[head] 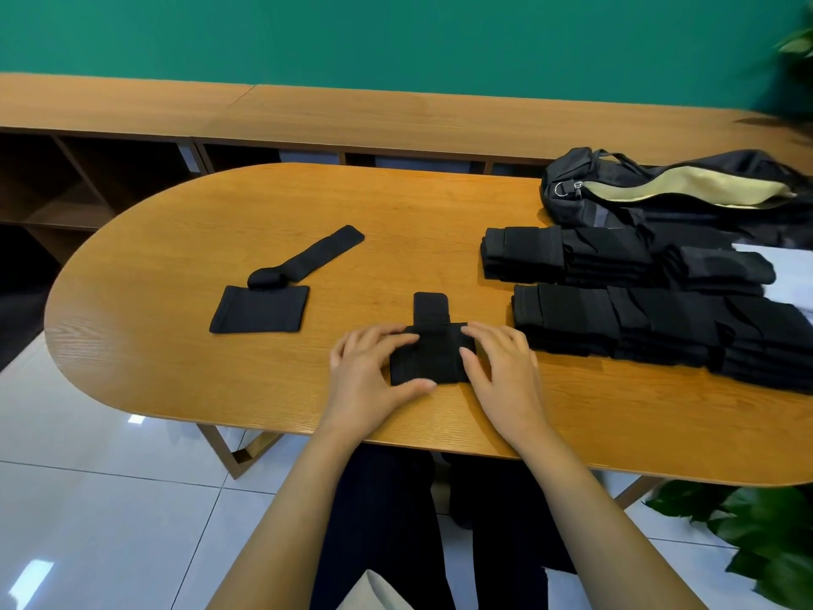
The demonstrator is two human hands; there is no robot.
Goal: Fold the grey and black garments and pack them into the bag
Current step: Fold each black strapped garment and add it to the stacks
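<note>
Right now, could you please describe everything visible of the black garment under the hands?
The black garment is a small, matte, knit-looking piece, folded into a flat rectangle with a narrower tab sticking out away from the person. It lies on the wooden table near its front edge. The left hand and right hand rest on its sides.

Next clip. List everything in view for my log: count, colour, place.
Table: one, wooden, oval, centre.
Bag: one, black, pale lining, table's far right.
Garment stacks: two rows, black, right side; piece count unclear.
Garment being folded: one, black, near edge.
Flat folded piece: one, black, left of centre.
Long strip: one, black, beyond that piece, one end rolled.
Shelving: wooden, along green wall.
Plants: two, green, right edge.
Left hand: one, resting on garment's left side.
Right hand: one, resting on its right side.
</note>
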